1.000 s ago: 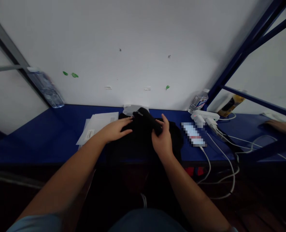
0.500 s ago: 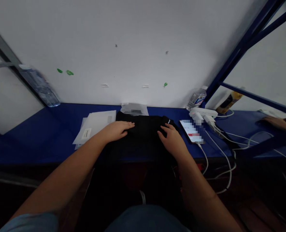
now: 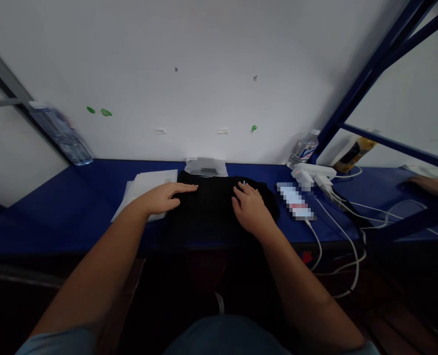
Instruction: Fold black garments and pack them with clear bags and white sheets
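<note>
A dark black piece of folded cloth [image 3: 215, 202], seemingly a garment, lies across the blue table in front of me. A small white mark shows near its upper right part. My left hand [image 3: 162, 198] is open, its outstretched fingers resting on the cloth's left side and its palm over some white sheets. On the right, my right hand [image 3: 251, 207] lies with fingers spread and slightly bent on top of the cloth, beside the white mark. The cloth's lower part is too dark to make out.
White flat packets [image 3: 145, 182] lie left of the cloth, a clear plastic bag [image 3: 205, 167] behind it. To the right are a phone [image 3: 295, 201], a power strip [image 3: 313, 171] with white cables and a water bottle [image 3: 303, 149]. Another person's hand [image 3: 431, 186] rests at far right.
My right hand has moved left, and the cloth's white mark has shifted left with it. The left hand has slid slightly left.
</note>
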A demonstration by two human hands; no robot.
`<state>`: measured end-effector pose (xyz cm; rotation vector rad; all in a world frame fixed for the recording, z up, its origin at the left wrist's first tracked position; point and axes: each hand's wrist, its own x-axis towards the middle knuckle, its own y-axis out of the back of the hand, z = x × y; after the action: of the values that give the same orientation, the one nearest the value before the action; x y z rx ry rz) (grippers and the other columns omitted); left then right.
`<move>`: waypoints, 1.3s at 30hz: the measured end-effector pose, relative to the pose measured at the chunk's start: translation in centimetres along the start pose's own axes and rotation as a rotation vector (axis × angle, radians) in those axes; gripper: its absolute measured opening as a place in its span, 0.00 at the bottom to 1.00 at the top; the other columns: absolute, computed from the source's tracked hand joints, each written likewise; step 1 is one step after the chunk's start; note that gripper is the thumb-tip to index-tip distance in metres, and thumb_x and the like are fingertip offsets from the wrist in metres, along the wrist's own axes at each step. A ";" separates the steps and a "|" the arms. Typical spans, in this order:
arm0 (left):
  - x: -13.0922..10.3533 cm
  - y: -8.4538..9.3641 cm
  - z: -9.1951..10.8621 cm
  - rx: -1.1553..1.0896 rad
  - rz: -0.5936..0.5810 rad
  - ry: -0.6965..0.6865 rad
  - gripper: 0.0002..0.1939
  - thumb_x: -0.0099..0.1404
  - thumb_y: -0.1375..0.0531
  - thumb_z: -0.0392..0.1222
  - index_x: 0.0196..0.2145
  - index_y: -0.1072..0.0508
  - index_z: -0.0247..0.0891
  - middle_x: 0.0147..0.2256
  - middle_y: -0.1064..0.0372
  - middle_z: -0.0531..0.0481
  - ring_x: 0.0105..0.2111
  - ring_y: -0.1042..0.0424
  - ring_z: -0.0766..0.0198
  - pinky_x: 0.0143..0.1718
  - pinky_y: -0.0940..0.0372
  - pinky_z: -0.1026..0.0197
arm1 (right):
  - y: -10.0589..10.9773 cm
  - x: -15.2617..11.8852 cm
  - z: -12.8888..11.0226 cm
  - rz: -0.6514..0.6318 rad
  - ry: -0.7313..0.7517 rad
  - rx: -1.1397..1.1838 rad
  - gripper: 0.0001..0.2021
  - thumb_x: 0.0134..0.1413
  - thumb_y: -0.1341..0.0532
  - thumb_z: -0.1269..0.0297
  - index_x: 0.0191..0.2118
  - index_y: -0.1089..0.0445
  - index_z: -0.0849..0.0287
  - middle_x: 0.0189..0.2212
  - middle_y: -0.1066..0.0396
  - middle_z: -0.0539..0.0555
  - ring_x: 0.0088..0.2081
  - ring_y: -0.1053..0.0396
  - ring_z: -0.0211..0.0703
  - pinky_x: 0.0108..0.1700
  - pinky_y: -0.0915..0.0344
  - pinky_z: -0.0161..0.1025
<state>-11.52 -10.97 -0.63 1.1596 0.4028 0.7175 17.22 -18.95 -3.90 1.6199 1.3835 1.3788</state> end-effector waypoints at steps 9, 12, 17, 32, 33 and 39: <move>2.8 -4.4 2.0 0.152 0.056 -0.054 0.30 0.76 0.53 0.51 0.71 0.45 0.39 0.73 0.55 0.43 0.72 0.53 0.57 0.71 0.55 0.51 | -1.7 -0.1 -2.7 -0.115 0.091 -0.116 0.36 0.67 0.43 0.46 0.71 0.44 0.63 0.70 0.46 0.72 0.70 0.48 0.67 0.67 0.46 0.63; 3.2 -5.1 1.5 0.214 -0.003 -0.039 0.32 0.76 0.53 0.52 0.71 0.45 0.35 0.72 0.54 0.40 0.72 0.53 0.55 0.71 0.55 0.49 | -1.8 -0.1 -2.5 -0.100 0.091 -0.111 0.32 0.68 0.43 0.49 0.70 0.42 0.63 0.69 0.43 0.71 0.69 0.44 0.64 0.66 0.43 0.60; 3.1 -5.4 1.3 0.250 0.003 -0.063 0.32 0.76 0.52 0.53 0.70 0.43 0.34 0.72 0.54 0.39 0.72 0.52 0.53 0.71 0.54 0.48 | -1.7 0.3 -1.9 -0.078 0.082 -0.060 0.25 0.71 0.45 0.57 0.68 0.37 0.62 0.67 0.39 0.69 0.67 0.39 0.59 0.64 0.39 0.56; 3.1 -5.6 1.2 0.253 0.002 -0.064 0.33 0.77 0.54 0.57 0.71 0.45 0.35 0.72 0.55 0.40 0.72 0.54 0.54 0.71 0.56 0.49 | 1.7 -0.4 3.0 0.367 -0.173 0.167 0.32 0.59 0.51 0.76 0.69 0.41 0.62 0.61 0.32 0.65 0.62 0.34 0.55 0.63 0.36 0.56; 3.1 -5.6 1.2 0.246 0.003 -0.067 0.33 0.77 0.54 0.57 0.71 0.45 0.35 0.72 0.55 0.40 0.72 0.53 0.54 0.71 0.56 0.50 | 2.0 -0.7 3.5 0.416 -0.201 0.120 0.32 0.58 0.50 0.76 0.69 0.40 0.63 0.62 0.33 0.67 0.63 0.36 0.58 0.64 0.38 0.60; 3.1 -5.5 1.2 0.257 0.010 -0.069 0.32 0.77 0.54 0.57 0.71 0.45 0.38 0.72 0.53 0.42 0.72 0.52 0.55 0.71 0.55 0.51 | 1.7 -0.9 3.6 0.357 -0.088 -0.113 0.26 0.63 0.49 0.70 0.64 0.33 0.66 0.69 0.43 0.67 0.71 0.50 0.64 0.69 0.51 0.66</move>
<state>-6.84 -10.84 -5.06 1.4254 0.4404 0.6453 21.27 -19.62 -3.69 1.8901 0.9782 1.5315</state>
